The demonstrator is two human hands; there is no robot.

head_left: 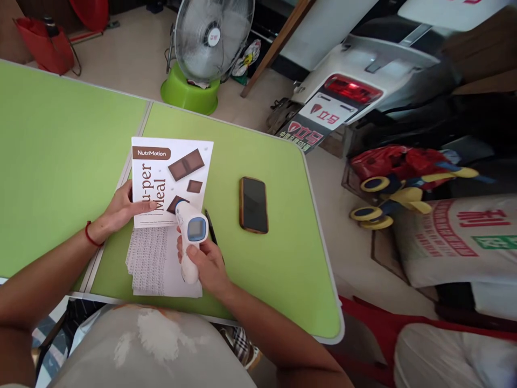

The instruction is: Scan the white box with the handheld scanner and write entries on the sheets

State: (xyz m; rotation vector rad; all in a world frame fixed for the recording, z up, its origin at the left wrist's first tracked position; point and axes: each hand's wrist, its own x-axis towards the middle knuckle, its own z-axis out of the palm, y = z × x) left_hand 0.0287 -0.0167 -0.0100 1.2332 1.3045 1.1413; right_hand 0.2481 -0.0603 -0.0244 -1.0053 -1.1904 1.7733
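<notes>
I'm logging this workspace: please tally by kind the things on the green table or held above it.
NutriMotion package: 1
Thermometer gun: 1
Phone: 1
Dark pen-like item: 1
Stack of printed sheets: 1
Total: 5

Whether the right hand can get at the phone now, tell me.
Probably yes: the phone lies uncovered on the table nearby, though the right hand holds a thermometer and would likely need to set it down.

The green table (291, 269) has 2 panels, their seam passing beneath the left hand (121, 210). Printed sheets (147, 269) lie between the hands, a dark pen (211, 226) just beyond the right hand (208, 267), and 1 phone (253, 205) farther right.
</notes>
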